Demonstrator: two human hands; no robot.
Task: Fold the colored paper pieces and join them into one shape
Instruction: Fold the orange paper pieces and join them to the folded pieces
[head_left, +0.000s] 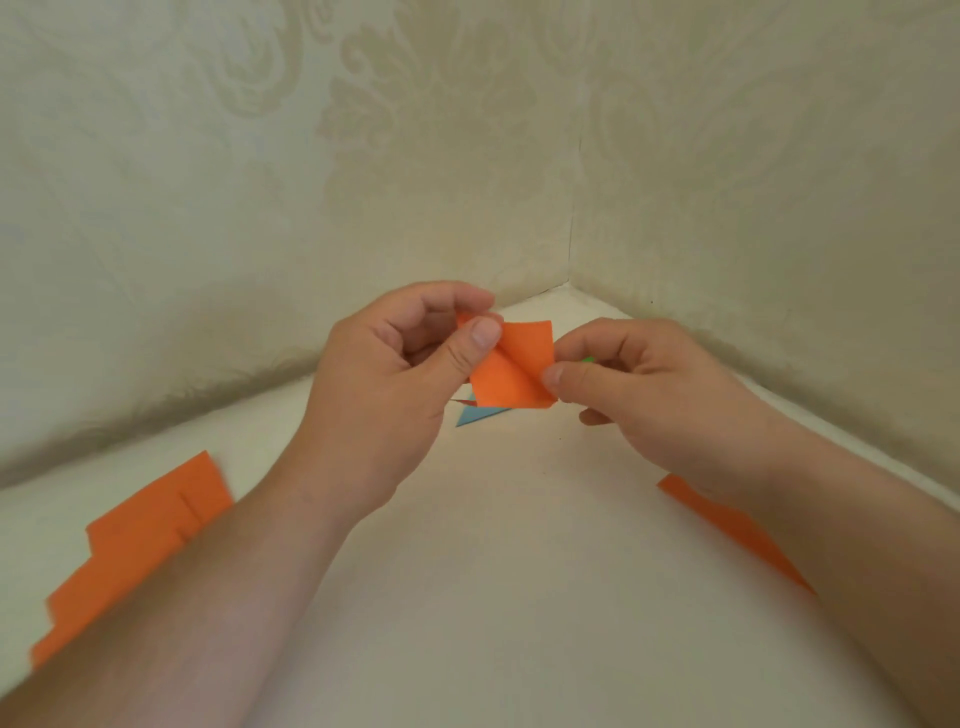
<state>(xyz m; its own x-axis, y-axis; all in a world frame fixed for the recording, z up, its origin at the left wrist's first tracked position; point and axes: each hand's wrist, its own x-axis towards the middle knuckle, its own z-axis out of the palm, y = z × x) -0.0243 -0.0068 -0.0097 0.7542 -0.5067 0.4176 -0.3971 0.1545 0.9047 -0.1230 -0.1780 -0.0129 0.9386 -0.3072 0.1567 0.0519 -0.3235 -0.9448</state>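
- Both hands up above the table (493, 519), meeting at one small orange paper piece (511, 366).
- Left hand (384, 384): thumb on top, curled fingers behind, pinching the piece's upper left edge.
- Right hand (660, 395): thumb and forefinger pinching the piece's lower right edge; other fingers curled under.
- Orange paper piece: held in the air between the two hands, near the back corner of the table, off the surface. Roughly square, flat matte orange, one diagonal crease across it, top right part lifting slightly; edges clean, top corners a bit rounded by curl.
- Blue paper (475, 414): pointed triangular bit lying on the table just below the held piece, mostly hidden by it; a thin red edge shows beside it, can't tell what it belongs to.
- Green scrap (588, 359): tiny bit visible behind the right forefinger; shape can't be told.
- Orange paper stack (130, 556): several overlapped rectangular sheets lying on the table at left, stepped edges, partly under the left forearm, blurred at the near end.
- Orange sheet (727, 525): lying flat at right, long slanted strip showing, the rest covered by the right forearm.
- Table: smooth, off-white, matte.
- Walls (260, 182): cream covering with faint raised floral pattern, two sides meeting in a corner behind the hands.
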